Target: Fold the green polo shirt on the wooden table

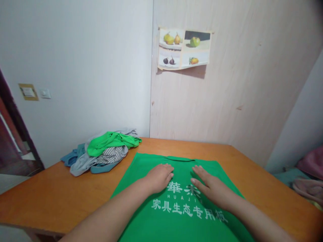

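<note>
A green cloth (pixel 174 223) with white printed lettering lies spread flat on the orange-brown table in front of me. A narrow dark slit runs along its far edge; whether it is a shirt, an apron or a bag, I cannot tell. My left hand (pixel 159 177) rests palm down on its upper left part, fingers stretched forward and close together. On the upper right part lies my right hand (pixel 208 185), flat, with the thumb apart from the fingers, covering some of the lettering. Neither hand grips anything. The near end of the cloth runs out of view.
On the table (pixel 83 198), a crumpled pile of clothes (pixel 103 153) in bright green, grey, blue and stripes lies to the left. A sheet of fruit pictures (pixel 183 48) hangs on the wall behind. Pink cloth (pixel 311 163) shows at the right, beyond the table edge.
</note>
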Available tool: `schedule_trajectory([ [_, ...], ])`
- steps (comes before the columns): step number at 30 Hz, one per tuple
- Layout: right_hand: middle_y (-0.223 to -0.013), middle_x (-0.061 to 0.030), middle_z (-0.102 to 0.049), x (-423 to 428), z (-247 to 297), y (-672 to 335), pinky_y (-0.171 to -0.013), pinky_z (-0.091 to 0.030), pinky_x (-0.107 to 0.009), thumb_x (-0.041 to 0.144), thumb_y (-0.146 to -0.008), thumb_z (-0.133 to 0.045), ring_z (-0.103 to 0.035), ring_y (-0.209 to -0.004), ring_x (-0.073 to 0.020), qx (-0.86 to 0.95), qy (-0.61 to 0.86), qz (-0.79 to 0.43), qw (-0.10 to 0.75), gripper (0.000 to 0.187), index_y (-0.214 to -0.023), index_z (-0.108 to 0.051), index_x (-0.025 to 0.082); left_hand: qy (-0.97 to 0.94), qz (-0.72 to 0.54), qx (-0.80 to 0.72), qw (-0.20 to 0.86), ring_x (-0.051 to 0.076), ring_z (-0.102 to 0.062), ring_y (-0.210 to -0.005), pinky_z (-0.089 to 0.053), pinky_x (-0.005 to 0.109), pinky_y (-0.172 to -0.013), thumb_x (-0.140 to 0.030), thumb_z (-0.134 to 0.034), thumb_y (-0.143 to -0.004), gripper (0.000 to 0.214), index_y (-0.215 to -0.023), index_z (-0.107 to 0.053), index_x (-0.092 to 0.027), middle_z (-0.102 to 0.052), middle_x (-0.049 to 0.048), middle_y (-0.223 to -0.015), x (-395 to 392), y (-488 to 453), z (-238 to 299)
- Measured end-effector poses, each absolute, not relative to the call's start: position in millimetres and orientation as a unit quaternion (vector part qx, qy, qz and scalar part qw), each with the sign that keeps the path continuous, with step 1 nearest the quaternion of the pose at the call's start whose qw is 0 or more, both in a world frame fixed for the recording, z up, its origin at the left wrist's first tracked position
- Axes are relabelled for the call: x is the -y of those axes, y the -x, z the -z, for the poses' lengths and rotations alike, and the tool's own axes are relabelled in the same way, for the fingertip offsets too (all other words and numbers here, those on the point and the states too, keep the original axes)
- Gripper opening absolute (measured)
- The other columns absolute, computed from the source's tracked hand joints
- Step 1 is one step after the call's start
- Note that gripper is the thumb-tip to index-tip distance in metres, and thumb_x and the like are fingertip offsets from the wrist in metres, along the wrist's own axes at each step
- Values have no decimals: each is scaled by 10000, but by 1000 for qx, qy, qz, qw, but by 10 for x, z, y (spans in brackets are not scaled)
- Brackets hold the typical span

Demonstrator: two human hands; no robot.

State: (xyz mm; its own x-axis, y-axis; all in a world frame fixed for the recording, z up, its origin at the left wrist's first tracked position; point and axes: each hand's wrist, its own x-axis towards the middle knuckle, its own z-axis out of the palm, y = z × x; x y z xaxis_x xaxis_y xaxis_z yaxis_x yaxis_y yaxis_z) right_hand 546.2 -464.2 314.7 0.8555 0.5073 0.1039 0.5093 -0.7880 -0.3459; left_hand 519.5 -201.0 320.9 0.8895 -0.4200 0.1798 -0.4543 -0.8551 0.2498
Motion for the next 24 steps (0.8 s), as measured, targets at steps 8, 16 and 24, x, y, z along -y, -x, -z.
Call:
schedule_trajectory([
  [8, -1580, -69, -217, 4785, -2870, -5637, -1184, -216, -485, 712, -890, -369, -211, -1453, -285, 302, 945, -62, 107, 801, -1521, -309, 223, -983, 45, 150, 100, 338, -211, -1456, -242, 518, -1140, -655, -371, -911, 766, -1505, -349, -172, -242, 159, -1582, 1702, -5221, -3051],
  [16, -1331, -95, -617, 4468, -3391, -6182, -1019, -454, -451, 621, -930, -335, -583, -1206, -303, 267, 954, 44, 133, 631, -1328, -601, 209, -982, -82, 148, 87, 304, -664, -951, -510, 409, -817, -492, -399, -949, 414, -1002, -678, -191, -702, 132, -1008, 1948, -5740, -3324],
  [24, -1535, -137, -355, 4187, -2888, -6434, -1176, -232, -474, 606, -954, -305, -305, -1427, -284, 324, 939, 3, 115, 712, -1464, -429, 125, -964, -102, 220, 107, 292, -439, -1341, -302, 480, -1131, -445, -355, -992, 473, -1307, -561, -158, -526, 142, -1418, 2154, -5983, -2852],
])
